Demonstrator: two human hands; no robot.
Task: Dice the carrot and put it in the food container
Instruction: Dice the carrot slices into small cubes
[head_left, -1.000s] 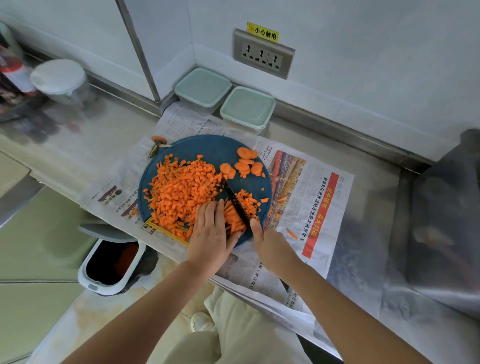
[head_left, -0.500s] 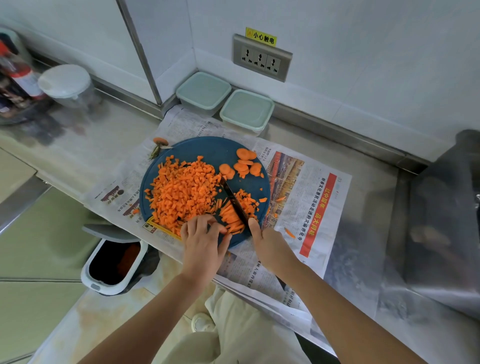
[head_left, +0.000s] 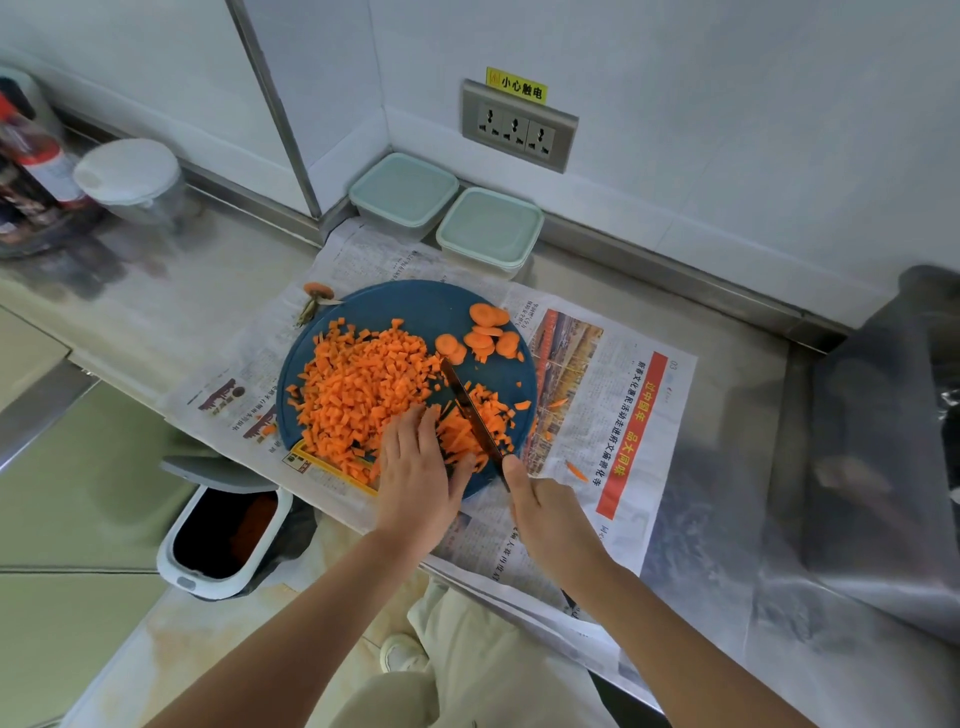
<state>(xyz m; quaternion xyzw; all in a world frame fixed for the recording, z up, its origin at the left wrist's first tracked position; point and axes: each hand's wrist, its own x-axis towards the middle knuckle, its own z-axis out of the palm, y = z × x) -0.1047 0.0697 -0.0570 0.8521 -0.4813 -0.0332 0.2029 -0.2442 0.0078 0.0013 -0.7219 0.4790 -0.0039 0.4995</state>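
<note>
Several left fingers (head_left: 410, 434) flat on carrot (head_left: 462, 434)

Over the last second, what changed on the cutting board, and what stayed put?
The left grip curled its fingers and drew back from the carrot strips, then flattened onto them again. The right grip kept holding the knife, blade across the strips. Diced pile, round slices and both lidded containers stayed put.

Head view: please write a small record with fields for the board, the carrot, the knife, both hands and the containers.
cutting board: round, blue, on newspaper
diced carrot: heap on the board's left part
carrot slices: round, at the far right edge
left hand: fingers pressing carrot strips
right hand: grips knife, blade over strips
food containers: two, lids on, by the wall
</note>
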